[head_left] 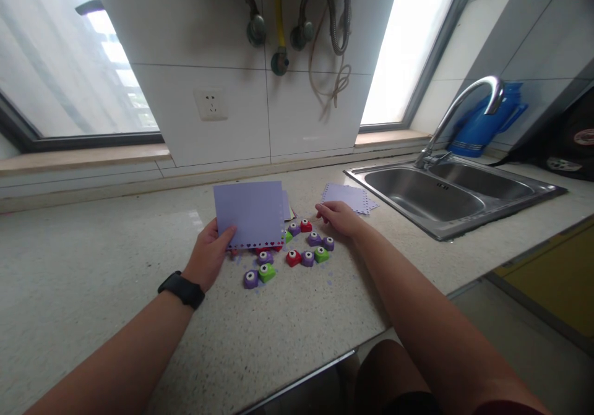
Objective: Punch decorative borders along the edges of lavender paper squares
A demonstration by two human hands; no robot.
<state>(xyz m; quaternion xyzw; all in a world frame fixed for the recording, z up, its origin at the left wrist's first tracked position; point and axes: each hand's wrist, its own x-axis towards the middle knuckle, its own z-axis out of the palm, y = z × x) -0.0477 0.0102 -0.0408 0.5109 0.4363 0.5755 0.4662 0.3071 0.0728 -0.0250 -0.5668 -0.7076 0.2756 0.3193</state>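
Observation:
My left hand (211, 248) pinches a lavender sheet of paper (250, 213) by its lower left, thumb in front. Small punched shapes run along the sheet's bottom and right edges. Beneath and beside it several small craft punches lie on the counter, among them a green punch (266, 272), a purple punch (251, 279) and a red punch (293, 258). My right hand (338, 216) is closed, fingers curled together, just right of another red punch (305, 225); whatever they may hold cannot be made out. Behind it lie lavender sheets with punched edges (346, 196).
Scraps of punched paper (329, 282) dot the speckled counter (116, 235). More paper (286, 206) shows partly behind the held sheet. A double steel sink (431, 195) with a tap (457, 109) is at the right, a blue thermos jug (487, 121) behind it.

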